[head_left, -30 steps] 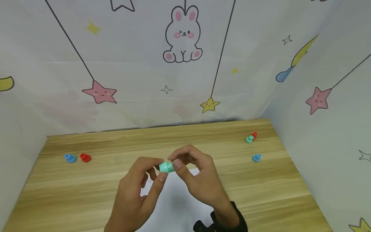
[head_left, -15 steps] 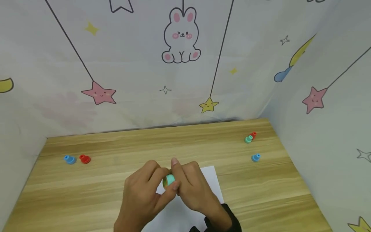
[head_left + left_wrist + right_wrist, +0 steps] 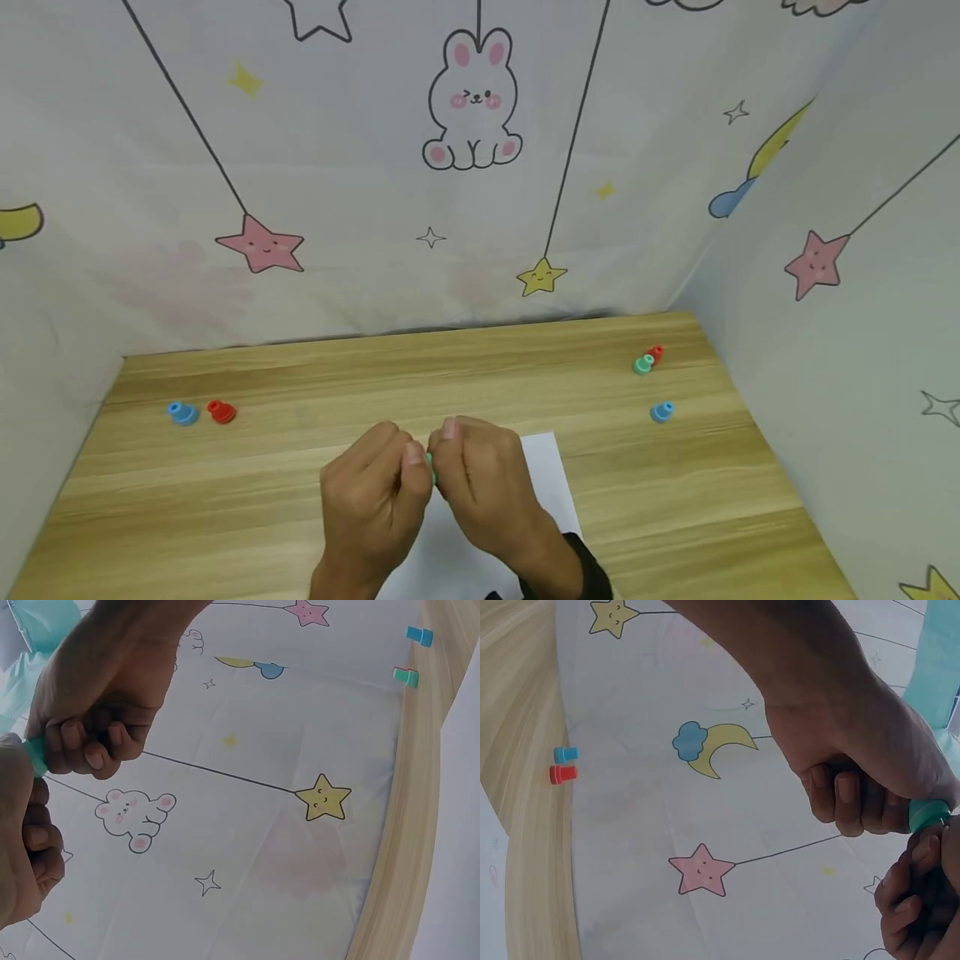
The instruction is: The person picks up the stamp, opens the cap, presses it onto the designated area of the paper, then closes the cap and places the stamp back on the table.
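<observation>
Both hands meet over the paper, fists nearly knuckle to knuckle. Between them is a small green toy stamp (image 3: 431, 469), only a sliver of it showing in the head view. My left hand (image 3: 372, 492) grips one end with curled fingers, thumb on top. Curled likewise, my right hand (image 3: 486, 492) grips the other end. In the left wrist view the green stamp (image 3: 35, 756) peeks out between the fists. A rounded green end of the stamp (image 3: 928, 814) shows between the hands in the right wrist view.
White paper (image 3: 551, 475) lies under the hands on the wooden table (image 3: 225, 517). At left stand a blue stamp (image 3: 182, 412) and a red stamp (image 3: 221, 412). At right are a green stamp (image 3: 643, 364), a red stamp (image 3: 657, 354) behind it, and a blue stamp (image 3: 662, 412).
The right hand has turned over and curled round its end of the green stamp. The left fingers have closed further, both hands have come together and lower, and the stamp is now mostly hidden.
</observation>
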The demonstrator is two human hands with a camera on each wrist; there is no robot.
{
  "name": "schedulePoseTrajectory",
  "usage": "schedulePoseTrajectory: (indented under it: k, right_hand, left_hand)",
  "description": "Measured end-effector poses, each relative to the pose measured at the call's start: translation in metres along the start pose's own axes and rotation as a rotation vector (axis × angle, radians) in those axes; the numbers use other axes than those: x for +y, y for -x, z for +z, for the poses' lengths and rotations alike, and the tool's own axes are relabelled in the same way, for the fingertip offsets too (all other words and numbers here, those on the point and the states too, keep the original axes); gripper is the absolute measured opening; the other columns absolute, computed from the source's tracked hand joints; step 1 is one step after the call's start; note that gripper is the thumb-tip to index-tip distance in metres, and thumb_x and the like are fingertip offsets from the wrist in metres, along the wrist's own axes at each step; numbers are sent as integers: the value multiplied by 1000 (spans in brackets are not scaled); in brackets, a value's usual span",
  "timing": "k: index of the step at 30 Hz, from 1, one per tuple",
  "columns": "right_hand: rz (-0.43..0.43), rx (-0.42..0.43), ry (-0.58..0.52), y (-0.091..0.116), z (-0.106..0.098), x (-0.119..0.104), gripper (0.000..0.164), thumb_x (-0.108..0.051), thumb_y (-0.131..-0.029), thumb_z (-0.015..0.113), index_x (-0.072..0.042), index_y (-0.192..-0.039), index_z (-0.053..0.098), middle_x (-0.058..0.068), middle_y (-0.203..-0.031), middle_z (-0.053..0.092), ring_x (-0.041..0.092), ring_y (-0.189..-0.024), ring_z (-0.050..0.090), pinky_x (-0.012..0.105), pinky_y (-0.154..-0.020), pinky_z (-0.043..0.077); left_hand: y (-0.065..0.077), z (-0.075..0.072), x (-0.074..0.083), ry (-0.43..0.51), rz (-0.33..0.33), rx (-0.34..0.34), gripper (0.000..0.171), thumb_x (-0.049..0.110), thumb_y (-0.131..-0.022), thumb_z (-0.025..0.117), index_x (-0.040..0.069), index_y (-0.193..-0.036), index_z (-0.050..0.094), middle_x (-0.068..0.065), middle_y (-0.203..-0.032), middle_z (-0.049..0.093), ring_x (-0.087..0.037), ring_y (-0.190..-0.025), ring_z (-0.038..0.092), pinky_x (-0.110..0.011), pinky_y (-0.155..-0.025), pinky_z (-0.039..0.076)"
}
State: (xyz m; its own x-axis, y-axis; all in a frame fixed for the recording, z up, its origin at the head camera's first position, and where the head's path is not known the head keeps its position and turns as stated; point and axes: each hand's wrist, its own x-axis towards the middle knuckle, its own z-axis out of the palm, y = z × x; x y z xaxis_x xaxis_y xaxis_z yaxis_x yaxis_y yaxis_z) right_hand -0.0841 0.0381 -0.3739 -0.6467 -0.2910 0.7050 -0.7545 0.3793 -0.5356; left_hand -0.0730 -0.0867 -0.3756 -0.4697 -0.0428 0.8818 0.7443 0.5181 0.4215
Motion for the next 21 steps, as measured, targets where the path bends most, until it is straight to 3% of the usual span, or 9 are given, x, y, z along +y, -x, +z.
schedulePoseTrajectory:
  k: [7, 11, 15, 17, 21]
  right_hand:
    - [-79, 80, 108, 2, 3, 2, 39, -8, -100, 41, -17, -62, 46, -9, -56, 39, 0, -55, 38, 6, -52, 30]
    - [21, 32, 54, 2, -2, 5, 26, -21, -103, 47, -13, -77, 48, -8, -69, 46, 2, -62, 45, 7, -56, 38]
    - [195, -11, -56, 0, -12, 10, 16, -26, -99, 56, -12, -95, 50, -5, -85, 56, 4, -75, 56, 15, -65, 50]
    - [224, -6, -128, -2, -16, 12, 13, -19, -97, 59, -10, -101, 51, -2, -92, 60, 6, -80, 60, 20, -68, 54]
    - [196, 43, -279, -6, -19, 14, 21, -5, -92, 64, -3, -110, 52, 6, -101, 60, 11, -82, 64, 26, -72, 57]
  left_hand:
    - [8, -1, 0, -24, -191, -45, 40, -4, -86, 45, 16, -53, 34, 11, -50, 30, 8, -45, 20, -5, -37, 16]
    - [5, -9, -1, -55, -274, 16, 44, -6, -88, 42, 15, -51, 30, 11, -48, 28, 7, -43, 17, -8, -36, 13]
    - [-1, -16, -1, -27, -262, 137, 45, -7, -88, 39, 13, -49, 28, 7, -48, 25, 4, -45, 17, -10, -38, 11]
    - [-4, -16, 0, 0, -219, 172, 45, -7, -87, 39, 13, -49, 28, 6, -49, 25, 3, -46, 18, -10, -40, 11]
    - [-10, -15, 2, 24, -167, 213, 43, -6, -87, 40, 11, -48, 29, 4, -50, 25, 1, -47, 20, -10, -43, 11]
